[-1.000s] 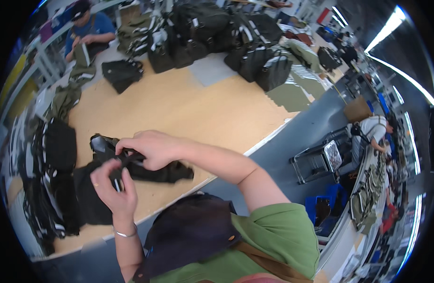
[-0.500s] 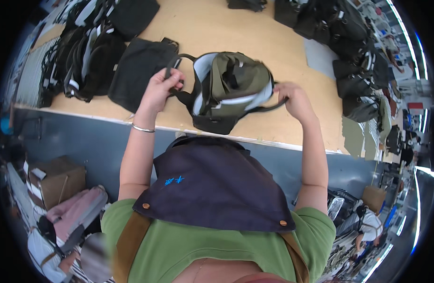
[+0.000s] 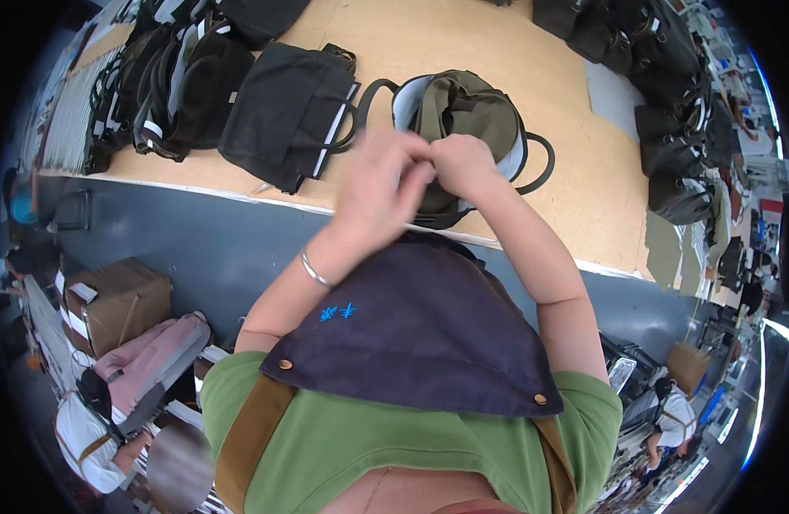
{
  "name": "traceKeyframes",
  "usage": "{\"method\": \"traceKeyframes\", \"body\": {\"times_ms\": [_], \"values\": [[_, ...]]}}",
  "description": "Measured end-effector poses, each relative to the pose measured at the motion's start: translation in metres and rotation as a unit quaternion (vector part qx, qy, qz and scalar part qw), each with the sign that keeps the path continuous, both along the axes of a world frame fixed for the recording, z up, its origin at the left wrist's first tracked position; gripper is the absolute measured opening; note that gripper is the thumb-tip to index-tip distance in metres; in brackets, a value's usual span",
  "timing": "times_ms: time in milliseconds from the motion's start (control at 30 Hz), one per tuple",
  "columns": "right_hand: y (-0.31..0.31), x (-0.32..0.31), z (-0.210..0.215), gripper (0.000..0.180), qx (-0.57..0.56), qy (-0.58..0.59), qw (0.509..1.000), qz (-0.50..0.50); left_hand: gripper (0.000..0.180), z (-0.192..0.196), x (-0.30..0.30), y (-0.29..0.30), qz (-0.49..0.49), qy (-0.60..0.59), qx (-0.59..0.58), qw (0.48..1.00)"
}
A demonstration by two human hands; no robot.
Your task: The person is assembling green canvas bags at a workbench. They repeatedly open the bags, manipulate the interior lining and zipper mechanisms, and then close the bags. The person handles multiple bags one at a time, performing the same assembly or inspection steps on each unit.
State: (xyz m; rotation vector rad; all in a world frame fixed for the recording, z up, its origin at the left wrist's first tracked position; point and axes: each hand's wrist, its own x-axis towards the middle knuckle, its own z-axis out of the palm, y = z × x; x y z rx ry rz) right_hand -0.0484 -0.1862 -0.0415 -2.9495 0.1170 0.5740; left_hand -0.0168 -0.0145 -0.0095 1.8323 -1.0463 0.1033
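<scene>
An olive-green handbag (image 3: 489, 107) with a pale lining stands on the table just ahead of me, its mouth gaping upward. One dark handle loops out to each side of it. Over the bag's near side, my right hand (image 3: 467, 167) is closed, fingers curled; what it pinches is hidden. My left hand (image 3: 379, 187), smeared by motion, meets the right one at the fingertips, so its grip is unclear. Left of the bag lies a flat black handbag (image 3: 279, 111), its handles reaching toward my left hand.
More dark bags (image 3: 201, 86) crowd the table's left end, and others line its right side (image 3: 673, 133). A pale sheet (image 3: 613, 96) lies near the right row. On the floor at left is a brown carton (image 3: 120, 300). Co-workers (image 3: 673, 411) sit behind on both sides.
Both hands have let go of the handles and come together over the bag's near side. The handles now stand out freely. The view has shifted, moving the table's contents rightward in the picture.
</scene>
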Motion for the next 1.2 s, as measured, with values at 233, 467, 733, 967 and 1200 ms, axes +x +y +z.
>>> {"method": "traceKeyframes", "body": {"times_ms": [233, 467, 733, 967, 1200], "values": [[-0.049, -0.017, 0.026, 0.008, 0.310, -0.023, 0.946, -0.090, 0.017, -0.054, -0.047, -0.016, -0.090, -0.053, 0.173, 0.979], [-0.072, -0.017, 0.088, 0.010, 0.477, -0.009, 0.878, -0.029, 0.010, 0.015, 0.010, -0.019, -0.114, -0.057, 0.038, 0.991], [-0.065, -0.009, 0.112, 0.009, 0.495, 0.001, 0.863, -0.107, 0.011, 0.032, 0.015, -0.013, -0.165, 0.053, 0.027, 0.985], [-0.063, -0.013, 0.113, 0.008, 0.498, 0.040, 0.864, -0.057, 0.021, 0.020, 0.050, -0.031, -0.220, 0.016, 0.097, 0.971], [-0.071, -0.009, 0.116, 0.011, 0.467, 0.082, 0.877, -0.076, 0.014, 0.051, 0.059, -0.042, -0.240, 0.097, 0.306, 0.916]]}}
